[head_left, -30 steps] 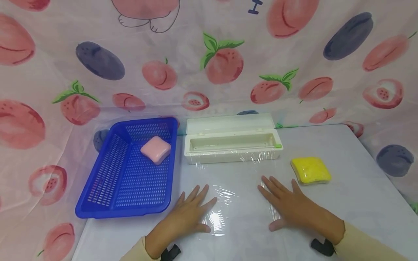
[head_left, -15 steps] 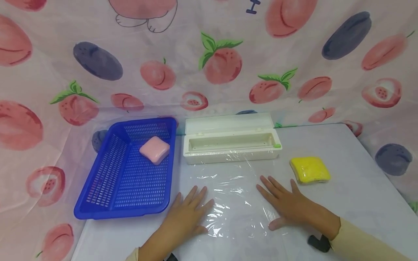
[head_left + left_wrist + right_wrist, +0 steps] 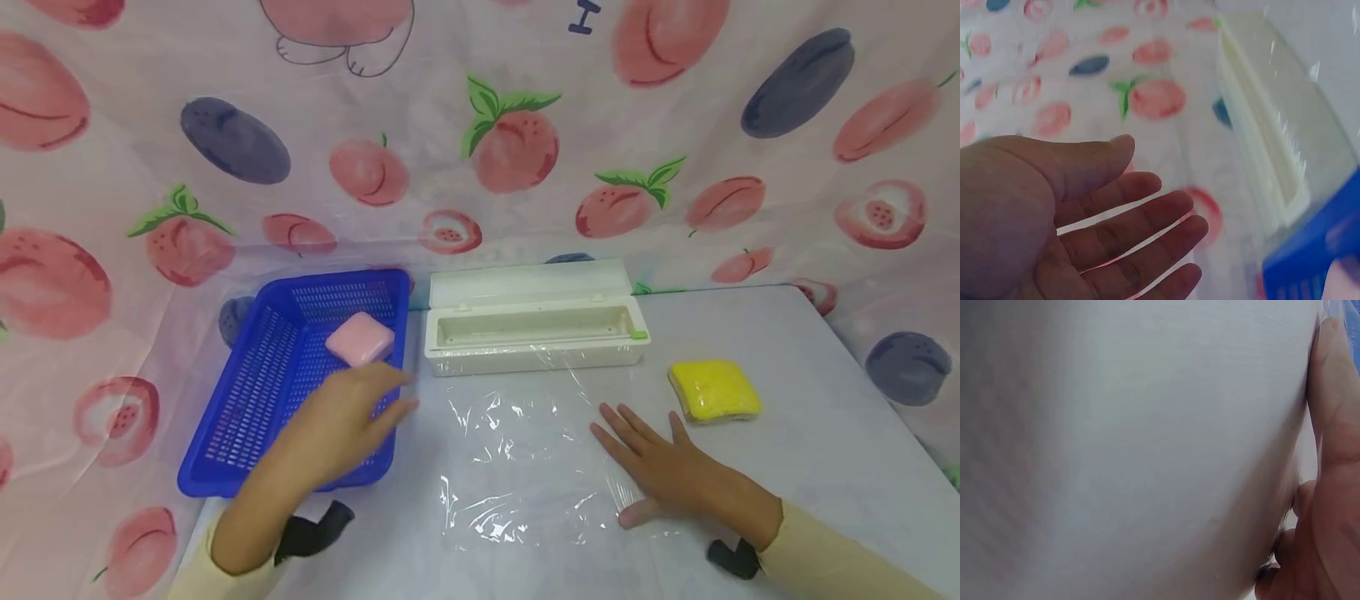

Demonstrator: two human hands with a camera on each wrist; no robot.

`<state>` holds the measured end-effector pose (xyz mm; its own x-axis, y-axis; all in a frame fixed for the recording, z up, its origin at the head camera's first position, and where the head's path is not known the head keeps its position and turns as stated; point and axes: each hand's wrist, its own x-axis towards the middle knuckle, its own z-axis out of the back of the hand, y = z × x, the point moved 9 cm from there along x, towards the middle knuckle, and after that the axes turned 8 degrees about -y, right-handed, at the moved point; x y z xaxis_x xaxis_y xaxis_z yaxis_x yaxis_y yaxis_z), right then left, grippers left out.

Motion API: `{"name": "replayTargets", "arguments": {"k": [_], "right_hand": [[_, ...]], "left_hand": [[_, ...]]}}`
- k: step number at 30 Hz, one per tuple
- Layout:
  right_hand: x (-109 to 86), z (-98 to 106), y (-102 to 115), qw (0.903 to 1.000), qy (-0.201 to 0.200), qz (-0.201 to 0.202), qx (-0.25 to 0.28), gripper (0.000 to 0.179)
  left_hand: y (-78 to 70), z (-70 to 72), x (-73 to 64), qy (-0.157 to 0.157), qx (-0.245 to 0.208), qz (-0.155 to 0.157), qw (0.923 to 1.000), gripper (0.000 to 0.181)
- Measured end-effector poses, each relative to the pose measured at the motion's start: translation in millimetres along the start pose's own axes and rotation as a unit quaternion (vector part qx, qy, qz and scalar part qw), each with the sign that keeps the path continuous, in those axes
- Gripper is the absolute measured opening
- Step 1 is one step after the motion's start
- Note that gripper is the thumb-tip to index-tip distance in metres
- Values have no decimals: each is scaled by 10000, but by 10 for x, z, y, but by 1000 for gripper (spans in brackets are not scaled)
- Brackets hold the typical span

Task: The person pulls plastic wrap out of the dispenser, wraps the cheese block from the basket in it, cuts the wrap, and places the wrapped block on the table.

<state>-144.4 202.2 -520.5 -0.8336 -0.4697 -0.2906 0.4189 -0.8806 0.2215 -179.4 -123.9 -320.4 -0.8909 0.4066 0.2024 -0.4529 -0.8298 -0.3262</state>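
Observation:
My left hand [image 3: 337, 421] is over the blue basket [image 3: 197, 483], just in front of a pink rounded square block [image 3: 360, 335] that looks like soap. Its fingers, loosely spread in the left wrist view, hold nothing. A sheet of clear cling film [image 3: 517, 475] stretches from a white dispenser box [image 3: 536, 361] toward me over the table. With fingers spread, my right hand [image 3: 667, 471] rests flat on the film's right edge; the right wrist view shows its thumb and palm side [image 3: 1341, 469] against the white surface.
A yellow rounded block [image 3: 715, 390] with a shiny wrapped look lies right of the film. The dispenser's lid [image 3: 528, 283] stands raised, and a green slider [image 3: 638, 335] sits at its right end. Fruit-printed cloth [image 3: 450, 167] hangs behind the table.
My left hand has lifted off the film's left side and moved left and away from me over the basket. The right hand has stayed in place. The film's left part now shows.

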Motion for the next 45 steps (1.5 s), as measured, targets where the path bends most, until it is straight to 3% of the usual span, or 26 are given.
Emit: {"name": "replayTargets", "arguments": {"k": [4,9,15,23,30,36,39,45], "right_hand": [[2,2,0,10000,-40,-5,-4,128],[-5,9,6,10000,-80,23,-50,127],[-14,24,24,9999,-124,77,-19,127],[-11,15,19,9998,-152,99,-86,127],[-3,-18,-12,9999,-112,54,-101,127],[-2,-30,-25,9999,-106,20,-36,127],[2,-39,-35,10000,-94,-2,-23,127],[3,-47,-45,10000,-62,-12,-35,128]], "left_hand": [[502,266,361,99,-300,453,9985,30],[1155,350,709,307,-216,894,9953,40],[1712,163,873,754,-411,1456,9856,51],[2350,-318,818,1242,-638,2488,9584,61],[2667,-644,736,1398,-851,2979,9405,58],[2764,-838,676,1451,-1247,3410,9204,61],[2771,-856,669,1380,-1130,3428,9223,59],[2598,-733,746,1237,-591,2728,9523,40]]}}
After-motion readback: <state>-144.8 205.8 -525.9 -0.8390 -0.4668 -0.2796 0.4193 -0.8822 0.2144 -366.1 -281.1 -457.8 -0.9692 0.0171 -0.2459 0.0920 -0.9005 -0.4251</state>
